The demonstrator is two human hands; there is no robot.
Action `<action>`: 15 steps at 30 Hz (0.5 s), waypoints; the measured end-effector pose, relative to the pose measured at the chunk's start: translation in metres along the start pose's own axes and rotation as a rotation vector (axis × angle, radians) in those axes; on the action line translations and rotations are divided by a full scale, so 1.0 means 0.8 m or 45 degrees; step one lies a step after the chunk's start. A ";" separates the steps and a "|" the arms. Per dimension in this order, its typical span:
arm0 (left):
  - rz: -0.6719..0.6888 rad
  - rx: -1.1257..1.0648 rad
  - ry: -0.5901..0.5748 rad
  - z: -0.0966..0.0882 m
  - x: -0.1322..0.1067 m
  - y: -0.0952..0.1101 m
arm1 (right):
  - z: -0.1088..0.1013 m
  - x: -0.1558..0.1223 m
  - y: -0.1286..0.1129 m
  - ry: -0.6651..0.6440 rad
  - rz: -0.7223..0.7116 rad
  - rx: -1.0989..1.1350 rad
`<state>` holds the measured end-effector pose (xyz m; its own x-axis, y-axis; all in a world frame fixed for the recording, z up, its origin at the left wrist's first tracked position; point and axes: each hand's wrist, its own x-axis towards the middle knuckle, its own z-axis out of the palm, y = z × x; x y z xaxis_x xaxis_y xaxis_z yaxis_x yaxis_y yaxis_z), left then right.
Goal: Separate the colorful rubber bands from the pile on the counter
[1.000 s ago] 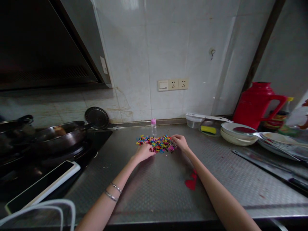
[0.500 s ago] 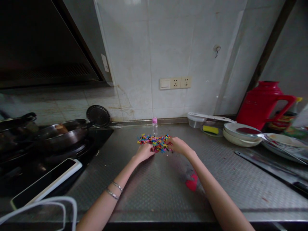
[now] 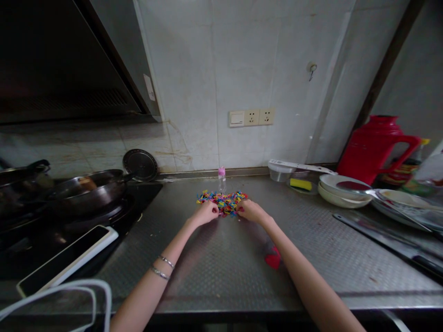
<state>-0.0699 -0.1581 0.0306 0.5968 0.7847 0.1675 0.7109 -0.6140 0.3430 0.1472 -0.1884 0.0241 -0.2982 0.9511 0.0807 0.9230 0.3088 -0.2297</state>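
1. The left hand (image 3: 206, 211) is at the near left side of a pile of small, bright bits (image 3: 224, 201). Its fingers are curled in and touch the edge of the pile. It is too small to tell if they pinch a bit.

2. The right hand (image 3: 251, 210) is at the near right side of the same pile. Its fingers bend in toward the left hand. What is under them is hidden, so nobody can tell if they hold a bit.

3. The pile lies low on the shiny tabletop (image 3: 214, 276), between the two hands and a little past them. Red, yellow, blue and pink are all mixed up.

4. Most of the bits look to be in one heap already. The colours are not put into groups. One tiny pale speck (image 3: 239, 220) lies apart, just beside the right hand. The work does not look finished, because both hands are at the loose bits.

5. A little clear bottle (image 3: 222, 180) with a pink top stands up past both hands, behind the pile. No bright bits show in it.

6. A blurry red thing (image 3: 272, 258) is nearer to the person than the right hand, beside that arm.

7. A yellow sponge (image 3: 301, 185) is well to the right of the right hand. A pan (image 3: 104, 196) is well to the left of the left hand.
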 end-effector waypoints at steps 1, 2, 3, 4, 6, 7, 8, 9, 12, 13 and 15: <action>0.007 -0.030 -0.012 -0.003 0.001 -0.002 | 0.001 0.001 0.001 0.010 -0.008 0.003; 0.015 -0.057 -0.023 -0.005 0.001 -0.003 | 0.003 0.003 0.003 0.023 -0.014 0.003; 0.025 -0.081 -0.034 -0.007 0.001 -0.004 | 0.004 0.005 0.004 0.031 -0.019 0.001; 0.036 -0.099 -0.043 -0.010 0.000 -0.006 | 0.006 0.007 0.005 0.029 -0.013 -0.005; 0.052 -0.126 -0.056 -0.013 -0.005 -0.007 | 0.008 0.010 0.005 0.024 -0.009 -0.025; 0.054 -0.141 -0.063 -0.015 -0.008 -0.008 | 0.009 0.012 0.005 0.023 -0.012 -0.039; 0.048 -0.159 -0.071 -0.016 -0.012 -0.008 | 0.009 0.013 0.004 0.021 -0.016 -0.057; 0.036 -0.180 -0.080 -0.018 -0.017 -0.009 | 0.009 0.014 0.003 0.019 -0.021 -0.075; -0.011 -0.249 -0.107 -0.022 -0.028 -0.013 | 0.008 0.013 0.000 0.003 -0.038 -0.113; -0.027 -0.273 -0.114 -0.022 -0.030 -0.016 | 0.008 0.013 -0.001 -0.001 -0.043 -0.115; -0.051 -0.326 -0.122 -0.021 -0.033 -0.023 | 0.006 0.010 -0.001 -0.010 -0.041 -0.107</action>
<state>-0.1047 -0.1659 0.0356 0.6113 0.7887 0.0650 0.6248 -0.5313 0.5721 0.1426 -0.1811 0.0205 -0.3295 0.9408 0.0794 0.9299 0.3379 -0.1450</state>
